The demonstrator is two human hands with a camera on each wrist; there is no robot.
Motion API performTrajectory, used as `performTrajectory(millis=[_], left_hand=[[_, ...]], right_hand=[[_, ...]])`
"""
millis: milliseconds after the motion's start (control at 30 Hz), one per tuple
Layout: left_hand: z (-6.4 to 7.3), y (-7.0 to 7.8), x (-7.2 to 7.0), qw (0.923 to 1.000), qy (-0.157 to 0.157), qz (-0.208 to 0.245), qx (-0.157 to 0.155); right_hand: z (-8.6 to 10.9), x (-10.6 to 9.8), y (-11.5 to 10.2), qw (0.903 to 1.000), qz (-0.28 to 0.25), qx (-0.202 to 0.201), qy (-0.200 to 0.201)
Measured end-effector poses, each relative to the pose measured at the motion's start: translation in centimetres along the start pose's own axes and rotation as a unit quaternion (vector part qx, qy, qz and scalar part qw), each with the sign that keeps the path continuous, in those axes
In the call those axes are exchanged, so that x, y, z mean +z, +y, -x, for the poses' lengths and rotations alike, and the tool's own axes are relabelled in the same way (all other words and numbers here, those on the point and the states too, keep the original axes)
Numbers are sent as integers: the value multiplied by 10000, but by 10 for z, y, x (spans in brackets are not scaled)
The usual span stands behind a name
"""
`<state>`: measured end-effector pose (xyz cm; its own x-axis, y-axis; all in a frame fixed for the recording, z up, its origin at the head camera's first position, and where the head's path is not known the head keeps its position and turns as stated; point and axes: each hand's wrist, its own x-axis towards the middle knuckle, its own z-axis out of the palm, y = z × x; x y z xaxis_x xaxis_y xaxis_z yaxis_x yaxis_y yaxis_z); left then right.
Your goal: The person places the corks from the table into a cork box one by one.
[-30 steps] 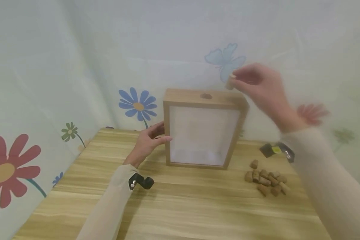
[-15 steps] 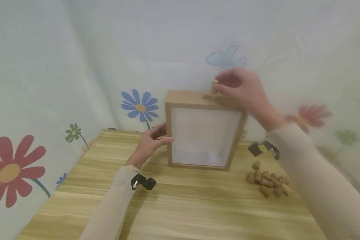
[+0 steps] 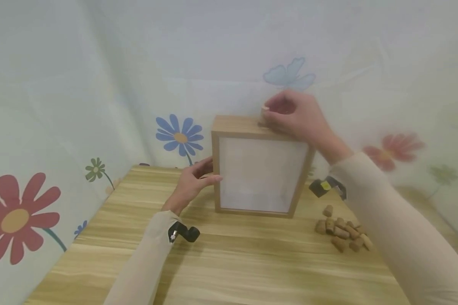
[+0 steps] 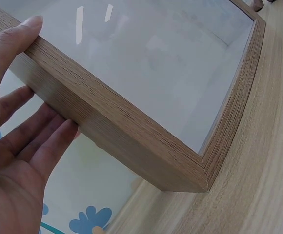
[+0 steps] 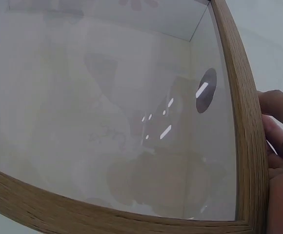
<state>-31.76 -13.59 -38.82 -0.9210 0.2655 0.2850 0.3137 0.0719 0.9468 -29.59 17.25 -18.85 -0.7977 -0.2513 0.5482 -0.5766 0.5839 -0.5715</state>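
Head view: left hand (image 3: pixel 188 184), just left of centre, gripping the box's left side, thumb on the front edge, fingers round behind. Wood-framed box (image 3: pixel 260 173) mid-frame, upright on table (image 3: pixel 213 262), clear front panel. Pinched cork (image 3: pixel 265 109) upper middle, over the box top by the round hole; can't tell if it's in. Right hand (image 3: pixel 301 115) right of that, thumb and fingertips pinching the cork. Cork pile (image 3: pixel 341 233) lower right, single cork (image 3: pixel 328 210) just above it.

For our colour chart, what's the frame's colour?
The frame is grained brown; clearest view: left wrist.
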Motion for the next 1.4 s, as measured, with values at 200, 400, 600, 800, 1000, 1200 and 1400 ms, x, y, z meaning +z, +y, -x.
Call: performTrajectory(millis=[200,400,600,800,1000,1200,1400], left_hand=[[0,2,0,9999,-22,-98,18],[0,3,2,10000,-42,-5,79],[-1,4,1,9999,-47,-31,128],[1,4,1,9999,-78,-18,148],[2,5,3,9999,-32,-4,170],[2,4,2,9998,-29,71,198],[4,4,0,9998,-19,75,186]], right_hand=[[4,-2,-1,9999,81,105,-105],[5,-4,-3,9995,120,172,-239],[7,-6,-6,9992,126,193,-320],[9,-5,-7,9993,154,129,-323],[13,-9,-4,9997,148,82,-172],[24,-13,-5,9997,238,-7,-75],[38,-20,-7,9996,218,97,127]])
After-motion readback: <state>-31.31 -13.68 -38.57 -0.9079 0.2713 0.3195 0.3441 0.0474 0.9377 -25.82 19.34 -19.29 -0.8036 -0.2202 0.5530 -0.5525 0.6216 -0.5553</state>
